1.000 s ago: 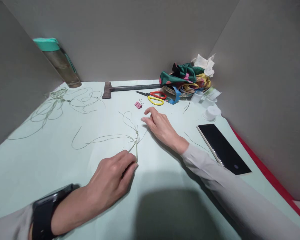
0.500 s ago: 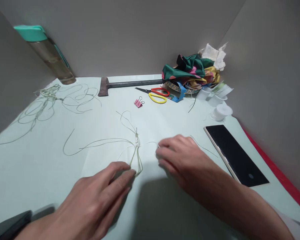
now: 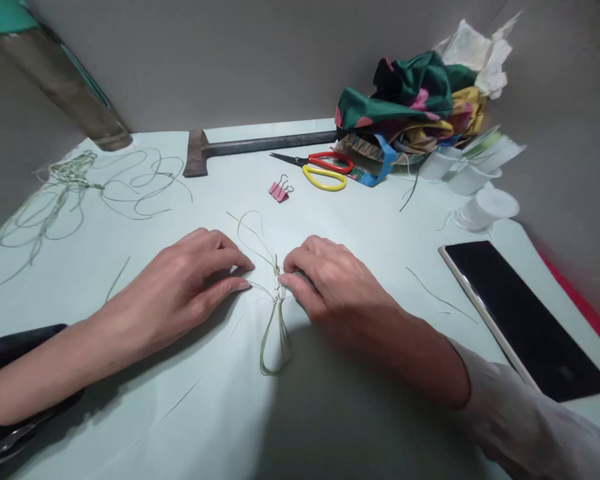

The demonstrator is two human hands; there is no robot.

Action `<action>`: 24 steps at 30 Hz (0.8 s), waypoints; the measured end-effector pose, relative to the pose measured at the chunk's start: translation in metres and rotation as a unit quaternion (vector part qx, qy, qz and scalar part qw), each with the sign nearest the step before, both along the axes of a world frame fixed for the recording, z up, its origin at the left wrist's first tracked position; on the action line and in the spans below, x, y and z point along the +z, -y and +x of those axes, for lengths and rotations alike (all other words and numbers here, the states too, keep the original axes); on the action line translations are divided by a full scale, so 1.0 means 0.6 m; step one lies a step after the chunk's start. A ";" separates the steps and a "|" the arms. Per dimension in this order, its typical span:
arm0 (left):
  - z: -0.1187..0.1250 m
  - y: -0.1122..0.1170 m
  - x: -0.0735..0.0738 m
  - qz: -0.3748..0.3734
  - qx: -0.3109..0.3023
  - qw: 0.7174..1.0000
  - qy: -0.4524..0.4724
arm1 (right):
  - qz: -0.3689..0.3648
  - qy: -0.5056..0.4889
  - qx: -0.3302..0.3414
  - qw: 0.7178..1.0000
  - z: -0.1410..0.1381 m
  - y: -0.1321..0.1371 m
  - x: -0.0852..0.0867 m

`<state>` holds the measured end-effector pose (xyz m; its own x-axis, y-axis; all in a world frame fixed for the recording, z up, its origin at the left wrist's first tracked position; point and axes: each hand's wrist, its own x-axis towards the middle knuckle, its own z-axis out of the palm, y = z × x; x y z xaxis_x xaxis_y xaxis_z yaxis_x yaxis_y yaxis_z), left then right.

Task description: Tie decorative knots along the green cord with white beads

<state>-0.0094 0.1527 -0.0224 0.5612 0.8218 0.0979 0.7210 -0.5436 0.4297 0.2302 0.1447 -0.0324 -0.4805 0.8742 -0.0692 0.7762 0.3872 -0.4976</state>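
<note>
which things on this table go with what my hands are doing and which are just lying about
In use, it seems:
looped green cord
left hand and right hand, both at it

Probably just lying about:
tangled cord
axe
scissors
pink clip
phone
white spool
bottle
cloth bundle

No readable text anywhere; no legible labels, numbers or signs

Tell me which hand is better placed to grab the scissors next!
Probably the right hand: it looks nearer the scissors, whose handles lie toward its side. The left hand is farther off, left of the cord's knotted middle.
</note>
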 end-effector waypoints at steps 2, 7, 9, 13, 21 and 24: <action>0.005 -0.005 0.001 -0.023 -0.007 1.000 -0.017 | 0.013 -0.006 -0.019 1.000 -0.007 0.003 -0.009; 0.010 -0.014 0.000 -0.022 -0.031 0.999 -0.024 | 0.054 -0.014 -0.036 0.998 -0.020 0.006 -0.026; 0.010 -0.014 -0.002 -0.025 -0.038 0.999 -0.022 | 0.062 -0.029 -0.038 0.997 -0.021 0.005 -0.031; 0.011 -0.009 0.000 -0.041 -0.026 0.999 -0.023 | 0.072 -0.080 -0.053 0.993 -0.017 0.005 -0.040; 0.025 -0.003 0.014 -0.047 -0.021 0.999 0.004 | 0.018 -0.129 -0.089 0.987 -0.009 0.009 -0.026; 0.027 -0.001 0.013 -0.045 -0.026 0.999 0.011 | -0.025 -0.125 -0.095 0.987 -0.005 0.005 -0.020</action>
<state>0.0066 0.1532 -0.0144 0.6027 0.7971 0.0375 0.6824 -0.5392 0.4935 0.2272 0.1414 -0.0444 -0.3155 0.9488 -0.0156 0.6832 0.2158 -0.6976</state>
